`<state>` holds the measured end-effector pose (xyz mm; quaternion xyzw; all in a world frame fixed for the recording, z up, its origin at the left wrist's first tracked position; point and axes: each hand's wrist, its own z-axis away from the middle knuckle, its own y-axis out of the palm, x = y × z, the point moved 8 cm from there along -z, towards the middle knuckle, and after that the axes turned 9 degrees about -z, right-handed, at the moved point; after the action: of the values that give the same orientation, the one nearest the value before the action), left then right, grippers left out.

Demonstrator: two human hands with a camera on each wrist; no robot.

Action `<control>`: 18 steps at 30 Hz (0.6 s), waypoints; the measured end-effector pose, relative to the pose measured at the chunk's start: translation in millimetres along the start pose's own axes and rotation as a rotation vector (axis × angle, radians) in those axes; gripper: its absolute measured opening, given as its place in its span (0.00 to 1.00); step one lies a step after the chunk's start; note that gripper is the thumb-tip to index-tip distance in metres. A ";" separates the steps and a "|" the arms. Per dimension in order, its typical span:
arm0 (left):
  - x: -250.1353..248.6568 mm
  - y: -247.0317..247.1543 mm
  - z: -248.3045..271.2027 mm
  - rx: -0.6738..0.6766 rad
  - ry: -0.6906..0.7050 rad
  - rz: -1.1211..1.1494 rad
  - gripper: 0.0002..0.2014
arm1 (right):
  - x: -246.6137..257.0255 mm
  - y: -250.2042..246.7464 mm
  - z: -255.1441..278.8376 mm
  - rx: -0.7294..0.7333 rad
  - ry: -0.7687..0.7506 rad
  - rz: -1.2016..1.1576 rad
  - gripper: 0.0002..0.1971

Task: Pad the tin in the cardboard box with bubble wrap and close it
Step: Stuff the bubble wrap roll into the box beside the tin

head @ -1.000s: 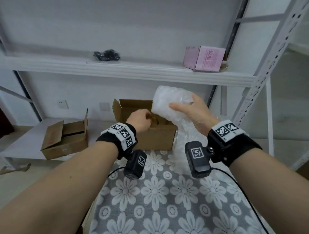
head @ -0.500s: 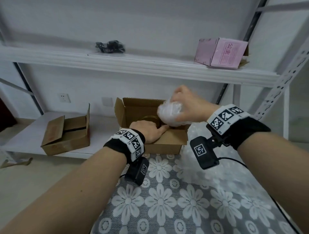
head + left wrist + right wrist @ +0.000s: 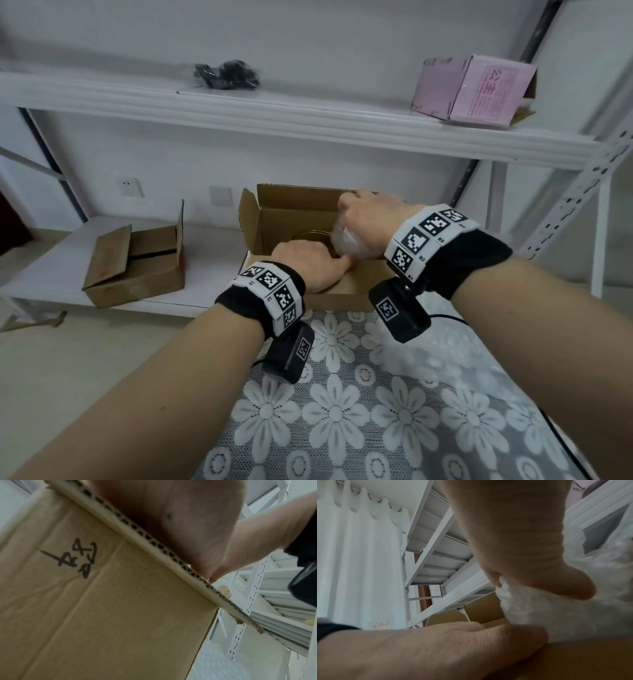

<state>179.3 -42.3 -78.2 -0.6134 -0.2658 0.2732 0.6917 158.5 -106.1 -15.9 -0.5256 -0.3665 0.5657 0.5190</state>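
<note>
An open cardboard box (image 3: 274, 219) stands at the far end of the flower-patterned cloth. Inside it only the round rim of the tin (image 3: 310, 236) shows. My right hand (image 3: 366, 219) grips a crumpled wad of bubble wrap (image 3: 346, 241) and holds it down in the box's right part, beside the tin. In the right wrist view the thumb presses into the bubble wrap (image 3: 556, 608). My left hand (image 3: 308, 263) lies over the box's near flap, thumb pointing right towards the wad, fingers curled over the flap's edge. The left wrist view shows that flap (image 3: 102, 601) under the palm.
A second opened cardboard box (image 3: 137, 263) sits on the low white shelf to the left. On the upper shelf (image 3: 308, 116) are a pink box (image 3: 476, 89) and a black bundle (image 3: 226, 73). A perforated shelf upright (image 3: 582, 192) rises at the right. The cloth (image 3: 342, 411) covers the near table.
My right hand has crumpled the bubble wrap and lowered it from above the box down into it. My left hand has shifted from inside the box onto the near flap.
</note>
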 end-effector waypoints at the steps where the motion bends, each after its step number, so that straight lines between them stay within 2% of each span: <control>1: 0.0 -0.6 0.7 -0.011 -0.015 0.007 0.37 | -1.9 1.6 -1.6 0.020 0.016 -0.012 0.22; 6: -0.1 -1.3 2.8 -0.073 -0.088 0.010 0.40 | -4.5 -3.3 4.7 -0.012 0.012 -0.069 0.21; 11: -1.3 1.6 6.4 -0.175 -0.144 -0.054 0.51 | 9.1 -9.2 5.7 -0.095 -0.032 0.097 0.15; 16: -2.5 3.9 5.4 -0.162 -0.122 -0.078 0.58 | 13.0 2.1 -1.6 0.020 -0.015 0.091 0.17; 18: -4.0 4.0 3.2 -0.137 -0.075 -0.091 0.56 | 10.8 7.8 -4.2 0.040 -0.005 0.064 0.18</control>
<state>174.0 -42.4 -82.0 -0.6359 -0.3371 0.2454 0.6495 162.0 -97.6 -26.5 -0.5253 -0.3391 0.5906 0.5102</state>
